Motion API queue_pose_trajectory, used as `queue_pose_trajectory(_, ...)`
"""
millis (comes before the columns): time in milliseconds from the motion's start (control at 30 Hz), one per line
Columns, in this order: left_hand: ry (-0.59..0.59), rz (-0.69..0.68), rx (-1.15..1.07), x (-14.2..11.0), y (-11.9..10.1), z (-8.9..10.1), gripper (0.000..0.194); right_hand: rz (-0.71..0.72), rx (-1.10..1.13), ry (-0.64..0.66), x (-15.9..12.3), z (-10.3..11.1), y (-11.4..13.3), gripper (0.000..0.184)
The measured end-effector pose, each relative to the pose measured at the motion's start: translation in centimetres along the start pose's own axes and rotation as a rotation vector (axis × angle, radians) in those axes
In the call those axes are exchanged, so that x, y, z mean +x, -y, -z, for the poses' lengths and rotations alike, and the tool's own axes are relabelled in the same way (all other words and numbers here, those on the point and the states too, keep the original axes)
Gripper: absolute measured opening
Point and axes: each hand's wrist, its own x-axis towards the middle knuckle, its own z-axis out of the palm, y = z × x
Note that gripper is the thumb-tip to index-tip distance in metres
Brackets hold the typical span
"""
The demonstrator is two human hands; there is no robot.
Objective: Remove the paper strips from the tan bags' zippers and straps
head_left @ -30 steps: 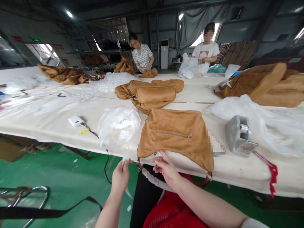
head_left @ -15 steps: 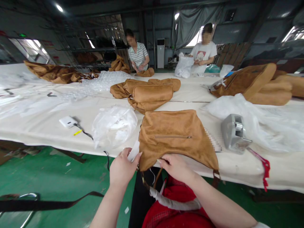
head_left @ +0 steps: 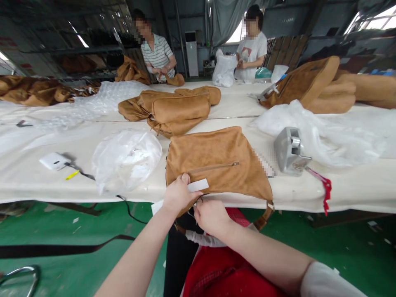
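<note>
A tan suede-like handbag [head_left: 216, 148] lies on the table's front edge, its opening towards me and a zipped pocket on top. My left hand [head_left: 179, 194] is closed at the bag's near left edge, with a white paper strip [head_left: 198, 185] sticking out between its fingers. Another white piece [head_left: 156, 207] shows beside the left wrist. Close by, my right hand [head_left: 213, 216] pinches at the bag's near edge; its fingertips partly hide what they grip. The bag's strap [head_left: 204, 239], wrapped in white, hangs over my lap.
A crumpled plastic bag [head_left: 126, 159] lies left of the handbag, a white device [head_left: 55, 161] farther left. To the right stands a grey tape dispenser [head_left: 289, 150] with red-handled scissors [head_left: 325, 189]. More tan bags [head_left: 181, 108] lie behind. Two people work across the table.
My left hand has moved right onto the bag's near edge, carrying the white strip. My right hand has come closer to it. The view has shifted, and the bag sits slightly turned.
</note>
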Motion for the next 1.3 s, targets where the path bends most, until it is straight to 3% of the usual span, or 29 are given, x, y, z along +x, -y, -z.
queue_pose_trajectory(233, -0.026, 0.042, 0.014, 0.2, -0.3, -0.5, 0.059, 0.205, 0.006, 0.060, 0.0, -2.1, 2.6, 0.025)
queue_pose_trajectory(367, -0.039, 0.040, -0.021, 0.1, -0.1, -0.1, 0.059, 0.123, 0.039, 0.076, -1.0, -2.5, 1.8, 0.035)
queue_pose_trajectory(433, -0.044, -0.013, -0.114, -0.4, 0.5, 0.4, 0.050, 0.057, 0.078, 0.056, -1.8, -2.4, 1.2, 0.038)
queue_pose_trajectory(500, -0.128, -0.012, -0.208, -1.7, 1.6, 1.0, 0.038, 0.030, 0.121, -0.021, -2.5, -2.2, 0.7, 0.035)
queue_pose_trajectory(600, -0.410, 0.257, -0.235, -5.0, 3.3, 0.9, 0.029, 0.061, 0.219, -0.158, -3.0, -1.8, 0.4, 0.027)
queue_pose_trajectory(667, -0.505, 0.474, -0.247, -7.7, 4.1, 0.1, 0.030, 0.046, 0.275, -0.151, -3.0, -1.8, 0.3, 0.028)
queue_pose_trajectory(733, -0.451, 0.562, -0.317, -10.3, 4.3, -1.4, 0.033, -0.003, 0.290, -0.084, -3.0, -1.9, 0.3, 0.033)
queue_pose_trajectory(833, -0.297, 0.475, -0.442, -13.0, 3.2, -4.0, 0.043, -0.052, 0.297, -0.014, -3.0, -2.3, 0.5, 0.033)
queue_pose_trajectory(900, -0.256, 0.418, -0.449, -13.8, 2.0, -5.2, 0.068, -0.068, 0.323, -0.007, -3.1, -2.5, 0.7, 0.030)
queue_pose_trajectory(967, -0.269, 0.434, -0.405, -13.8, 0.9, -5.8, 0.084, -0.071, 0.352, -0.017, -3.2, -2.7, 0.8, 0.028)
queue_pose_trajectory(1067, -0.315, 0.476, -0.390, -13.0, 0.3, -6.2, 0.081, -0.044, 0.416, -0.059, -3.3, -2.8, 0.7, 0.027)
queue_pose_trajectory(1300, -0.362, 0.461, -0.542, -11.7, 2.4, -7.3, 0.071, 0.004, 0.532, -0.147, -3.3, -3.0, 0.2, 0.024)
